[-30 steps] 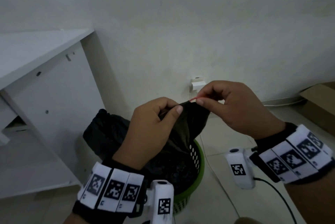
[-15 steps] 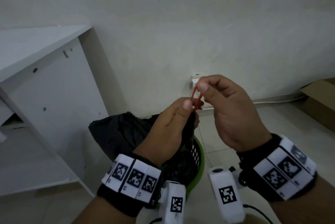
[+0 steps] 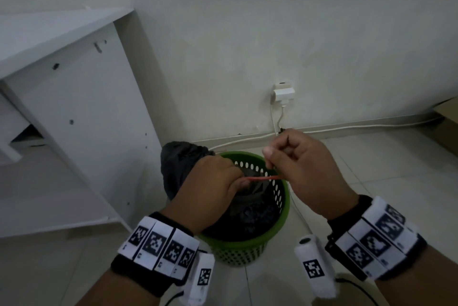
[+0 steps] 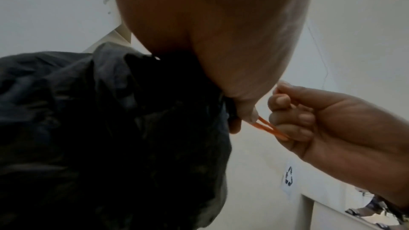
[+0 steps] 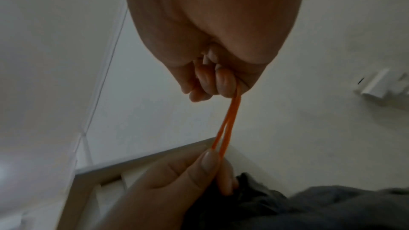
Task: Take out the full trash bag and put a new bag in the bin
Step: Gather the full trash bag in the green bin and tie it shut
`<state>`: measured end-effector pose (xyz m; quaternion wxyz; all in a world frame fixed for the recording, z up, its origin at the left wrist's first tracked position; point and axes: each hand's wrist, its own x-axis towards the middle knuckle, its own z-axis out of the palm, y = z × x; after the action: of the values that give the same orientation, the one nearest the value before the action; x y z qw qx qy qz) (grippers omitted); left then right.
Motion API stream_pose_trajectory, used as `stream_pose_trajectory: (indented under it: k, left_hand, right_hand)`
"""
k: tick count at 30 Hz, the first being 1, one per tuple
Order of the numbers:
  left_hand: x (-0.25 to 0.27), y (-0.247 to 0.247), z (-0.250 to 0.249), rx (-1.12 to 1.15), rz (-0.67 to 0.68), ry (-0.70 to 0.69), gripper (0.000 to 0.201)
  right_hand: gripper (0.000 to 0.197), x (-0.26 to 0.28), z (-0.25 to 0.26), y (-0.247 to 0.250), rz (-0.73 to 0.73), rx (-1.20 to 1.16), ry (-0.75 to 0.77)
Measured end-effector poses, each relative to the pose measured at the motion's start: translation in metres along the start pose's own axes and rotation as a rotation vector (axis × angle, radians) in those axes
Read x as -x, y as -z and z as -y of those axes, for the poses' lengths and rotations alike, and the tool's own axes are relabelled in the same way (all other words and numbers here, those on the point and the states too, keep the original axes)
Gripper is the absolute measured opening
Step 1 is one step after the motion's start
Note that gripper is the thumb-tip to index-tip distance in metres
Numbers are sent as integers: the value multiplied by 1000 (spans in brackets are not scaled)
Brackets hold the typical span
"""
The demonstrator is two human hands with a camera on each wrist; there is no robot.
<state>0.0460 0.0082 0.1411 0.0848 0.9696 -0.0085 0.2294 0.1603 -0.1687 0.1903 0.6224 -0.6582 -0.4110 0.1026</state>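
Observation:
A black trash bag (image 3: 178,164) sits in the green perforated bin (image 3: 280,196) on the floor by the wall. My left hand (image 3: 210,186) grips the gathered neck of the bag (image 4: 155,93) over the bin. My right hand (image 3: 297,164) pinches a red-orange rubber band (image 3: 262,178), stretched taut rightward from the left hand's fingers. In the right wrist view the rubber band (image 5: 228,125) runs as two strands from my right fingertips down to my left thumb (image 5: 205,160). In the left wrist view the rubber band (image 4: 267,128) spans the short gap between both hands.
A white cabinet (image 3: 74,112) with an open shelf stands just left of the bin. A wall socket with a plug (image 3: 283,94) and a white cable (image 3: 347,127) lie behind it. A cardboard box (image 3: 446,120) is at the far right. Tiled floor lies around.
Both hands have come down from chest height to just over the bin. The right hand has pulled the rubber band out sideways to the right, stretching it from the bag's neck.

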Motion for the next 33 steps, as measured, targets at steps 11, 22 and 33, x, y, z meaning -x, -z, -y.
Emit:
stream_pose_trajectory:
  k: [11, 22, 33]
  left_hand:
    - [62, -49, 45, -241, -35, -72, 29]
    - [60, -67, 32, -299, -12, 11, 32]
    - [38, -57, -4, -323, -56, 186, 22]
  right_hand:
    - [21, 35, -55, 39, 249, 625, 12]
    - [23, 30, -77, 54, 388, 916, -19]
    - [43, 17, -75, -8, 315, 823, 207]
